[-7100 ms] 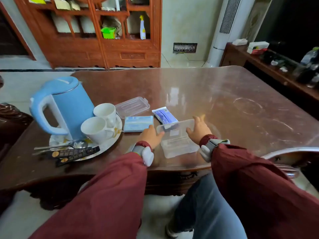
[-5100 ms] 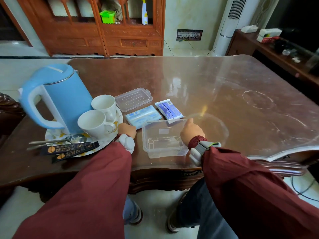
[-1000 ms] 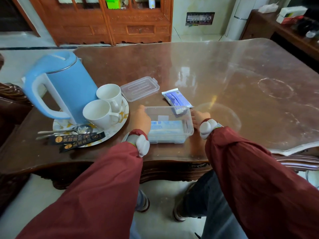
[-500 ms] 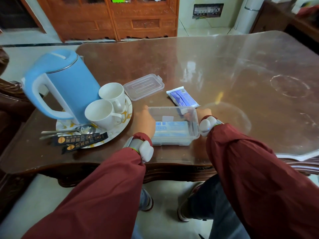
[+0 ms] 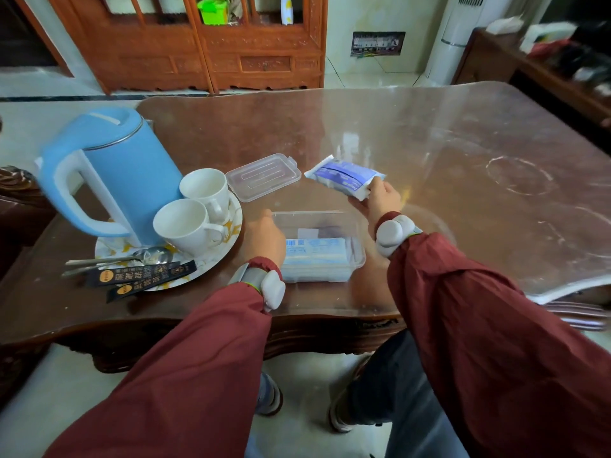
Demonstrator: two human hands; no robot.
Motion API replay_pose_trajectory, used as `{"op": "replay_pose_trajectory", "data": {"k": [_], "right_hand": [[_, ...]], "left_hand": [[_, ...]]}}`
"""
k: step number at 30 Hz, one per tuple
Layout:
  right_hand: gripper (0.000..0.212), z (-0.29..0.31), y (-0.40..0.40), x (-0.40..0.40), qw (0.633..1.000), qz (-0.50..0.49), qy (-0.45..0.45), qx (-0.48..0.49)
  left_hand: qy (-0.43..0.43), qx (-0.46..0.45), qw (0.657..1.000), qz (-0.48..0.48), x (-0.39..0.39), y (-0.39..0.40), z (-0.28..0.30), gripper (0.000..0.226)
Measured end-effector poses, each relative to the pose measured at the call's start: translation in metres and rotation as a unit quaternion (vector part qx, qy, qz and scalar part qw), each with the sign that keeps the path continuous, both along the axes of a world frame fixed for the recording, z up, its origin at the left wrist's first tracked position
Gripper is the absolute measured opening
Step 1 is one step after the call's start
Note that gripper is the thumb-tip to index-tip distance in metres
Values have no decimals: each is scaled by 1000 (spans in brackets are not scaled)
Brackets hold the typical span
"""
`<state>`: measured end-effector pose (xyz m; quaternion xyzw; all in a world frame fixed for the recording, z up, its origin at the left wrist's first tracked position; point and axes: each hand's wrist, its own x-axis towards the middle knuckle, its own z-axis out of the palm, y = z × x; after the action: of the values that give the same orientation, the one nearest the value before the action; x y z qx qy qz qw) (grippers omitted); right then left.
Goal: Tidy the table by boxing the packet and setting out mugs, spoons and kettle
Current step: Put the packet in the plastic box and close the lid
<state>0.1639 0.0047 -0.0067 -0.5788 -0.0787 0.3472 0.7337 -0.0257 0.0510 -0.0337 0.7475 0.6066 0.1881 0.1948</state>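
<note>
A clear plastic box (image 5: 355, 256) stands near the table's front edge with a pale blue packet (image 5: 315, 251) lying inside it. My left hand (image 5: 264, 238) rests against the box's left wall. My right hand (image 5: 377, 200) holds a blue-and-white packet (image 5: 342, 175) in the air just above and behind the box. The box's clear lid (image 5: 263, 176) lies flat behind it. On a patterned plate (image 5: 231, 241) at the left stand a blue kettle (image 5: 122, 173) and two white mugs (image 5: 190, 226), with spoons (image 5: 132, 257) and two black sachets (image 5: 142, 276) at the plate's front.
The brown table (image 5: 429, 153) has a glossy cover with pale ring marks on its right half. A carved wooden cabinet (image 5: 205, 44) stands behind the table, and a dark sideboard (image 5: 535, 71) with small items runs along the right wall.
My right hand has left the box's right side and picked the blue-and-white packet up off the table. My left hand stays at the box. The pale blue packet went into the box earlier.
</note>
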Motion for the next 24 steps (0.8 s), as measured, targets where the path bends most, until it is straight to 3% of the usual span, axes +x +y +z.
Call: {"op": "replay_pose_trajectory", "data": {"k": [5,9,15,21,24], "right_hand": [[22,22,-19,-12,999,20,21,29],[24,30,-38,-26,999,45,17,0],[29,22,-58,-34,991,91,-89,-38],[28,9,-58,-41,957,167,-211,-109],[23,9,-52,-42,919,243,-259,-173]], "left_hand": [[-19,-8,1000,5,-1,0,0,37],[-56,-14,998,10,-2,0,-2,40],[-169,-62,984,5,-5,5,-4,40],[-158,-40,987,8,-4,4,-7,39],[-158,-42,986,6,-4,5,-7,40]]}}
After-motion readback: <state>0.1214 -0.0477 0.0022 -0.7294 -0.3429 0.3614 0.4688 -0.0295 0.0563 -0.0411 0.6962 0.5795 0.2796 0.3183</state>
